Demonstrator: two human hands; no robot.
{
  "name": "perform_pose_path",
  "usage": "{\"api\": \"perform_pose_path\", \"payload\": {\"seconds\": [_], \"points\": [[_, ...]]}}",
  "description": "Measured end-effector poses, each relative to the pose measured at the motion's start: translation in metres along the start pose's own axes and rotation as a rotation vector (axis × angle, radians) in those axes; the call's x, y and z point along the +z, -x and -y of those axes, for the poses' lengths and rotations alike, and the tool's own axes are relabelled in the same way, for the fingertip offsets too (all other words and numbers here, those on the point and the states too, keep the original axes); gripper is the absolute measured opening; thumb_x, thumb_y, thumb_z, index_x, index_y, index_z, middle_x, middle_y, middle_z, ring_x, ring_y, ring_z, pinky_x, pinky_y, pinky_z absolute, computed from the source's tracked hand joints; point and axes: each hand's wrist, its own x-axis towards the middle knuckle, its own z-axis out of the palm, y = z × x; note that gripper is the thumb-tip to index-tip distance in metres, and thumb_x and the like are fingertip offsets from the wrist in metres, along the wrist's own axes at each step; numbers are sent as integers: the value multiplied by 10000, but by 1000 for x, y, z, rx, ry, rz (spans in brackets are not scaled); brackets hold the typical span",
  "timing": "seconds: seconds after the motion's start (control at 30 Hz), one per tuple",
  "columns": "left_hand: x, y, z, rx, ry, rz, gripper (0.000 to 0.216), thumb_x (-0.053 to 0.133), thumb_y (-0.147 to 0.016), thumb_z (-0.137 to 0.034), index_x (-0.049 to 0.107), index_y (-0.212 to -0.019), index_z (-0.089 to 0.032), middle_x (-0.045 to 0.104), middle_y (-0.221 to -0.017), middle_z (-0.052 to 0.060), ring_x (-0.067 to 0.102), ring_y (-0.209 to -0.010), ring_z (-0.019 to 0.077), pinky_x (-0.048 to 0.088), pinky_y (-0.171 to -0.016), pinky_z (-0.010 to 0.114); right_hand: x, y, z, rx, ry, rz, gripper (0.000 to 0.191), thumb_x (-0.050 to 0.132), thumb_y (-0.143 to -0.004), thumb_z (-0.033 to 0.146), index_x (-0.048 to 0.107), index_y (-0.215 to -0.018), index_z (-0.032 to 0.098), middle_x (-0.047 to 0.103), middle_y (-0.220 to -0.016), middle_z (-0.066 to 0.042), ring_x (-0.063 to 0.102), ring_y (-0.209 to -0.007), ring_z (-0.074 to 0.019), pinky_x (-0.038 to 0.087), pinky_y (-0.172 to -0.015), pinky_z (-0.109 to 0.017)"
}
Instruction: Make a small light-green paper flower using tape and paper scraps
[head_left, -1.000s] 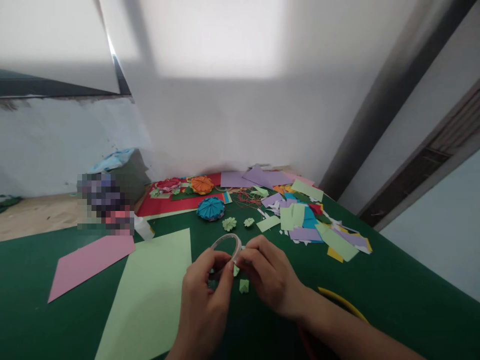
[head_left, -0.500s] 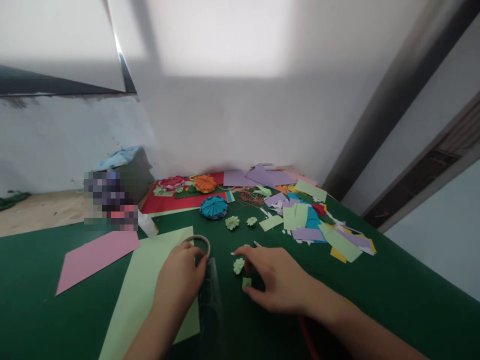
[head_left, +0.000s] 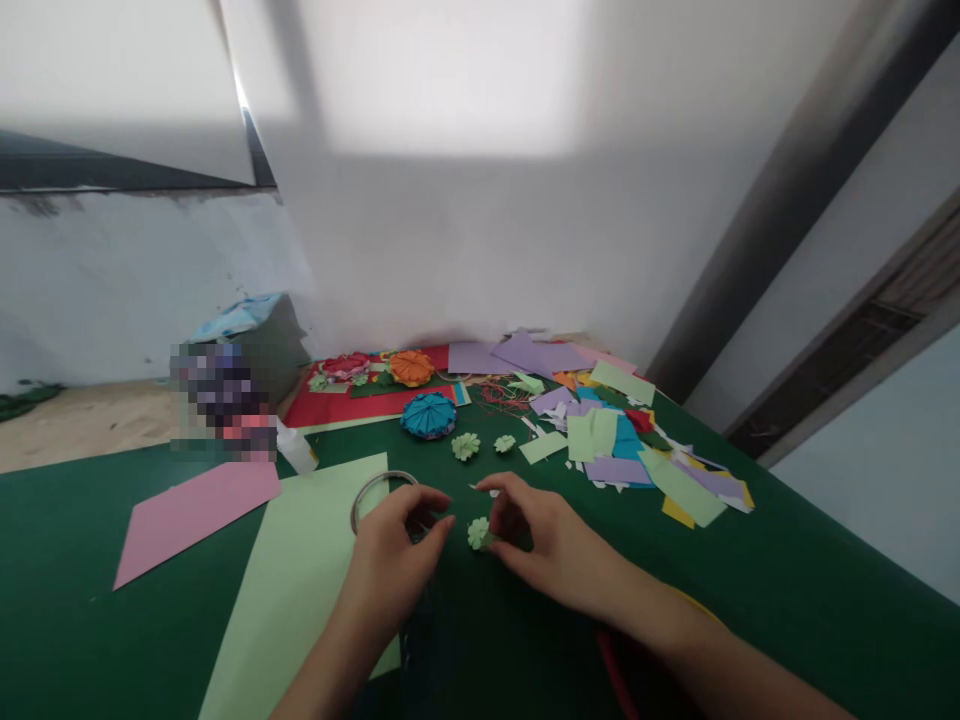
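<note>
Both hands work low over a green table (head_left: pixel 787 600): the right hand (head_left: pixel 551 545) pinches a small paper flower (head_left: pixel 478 533), the left hand (head_left: pixel 394 560) curls loosely, holding nothing, beside a tape ring (head_left: pixel 379 493). Paper scraps (head_left: pixel 637 450) litter the far side below a white wall (head_left: pixel 465 250).

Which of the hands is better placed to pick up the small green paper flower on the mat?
Probably the right hand: its fingertips already touch the small green paper flower, while the left hand sits nearer the tape ring.
</note>
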Motion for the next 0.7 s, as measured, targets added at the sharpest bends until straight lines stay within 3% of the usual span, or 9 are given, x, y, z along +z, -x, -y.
{"api": "perform_pose_path", "payload": {"seconds": [0.2, 0.33, 0.43, 0.57, 0.7], "points": [[7, 1, -5, -134, 388, 155, 150, 659, -665, -212, 661, -808, -167, 708, -809, 74, 666, -792, 213, 520, -752, 363, 1, -3, 3, 38, -259, -137, 419, 607, -746, 92, 452, -1122, 192, 614, -788, 5, 607, -708, -145, 513, -678, -295], [10, 2, -7, -140, 471, 200, 134, 678, -657, -199, 663, -786, -165, 713, -781, 68, 667, -767, 207, 527, -733, 354, 1, -4, 4, 18, -285, -156, 432, 584, -741, 66, 453, -1130, 203, 638, -796, 6, 621, -736, -147, 512, -710, -305], [11, 3, -5, -96, 318, 148, 124, 637, -698, -208, 660, -815, -174, 711, -805, 59, 666, -772, 207, 529, -732, 361, -2, -5, 1, 41, -275, -181, 410, 575, -738, 78, 456, -1111, 199, 644, -788, 3, 624, -720, -153, 512, -697, -311], [17, 4, 5, 95, -20, 0, 212, 583, -740, -195, 661, -937, -191, 704, -922, 73, 643, -861, 232, 507, -775, 403, -5, -6, -4, 80, -159, -191, 402, 538, -734, 64, 461, -1108, 187, 640, -778, -3, 608, -655, -146, 498, -625, -283], [29, 6, 13, 232, -125, 51, 294, 563, -751, -150, 651, -1030, -180, 696, -962, 91, 609, -908, 237, 488, -805, 409, -4, -5, -4, 104, 9, -194, 419, 506, -706, 12, 491, -1088, 184, 630, -774, -5, 591, -625, -136, 472, -587, -252]]}}
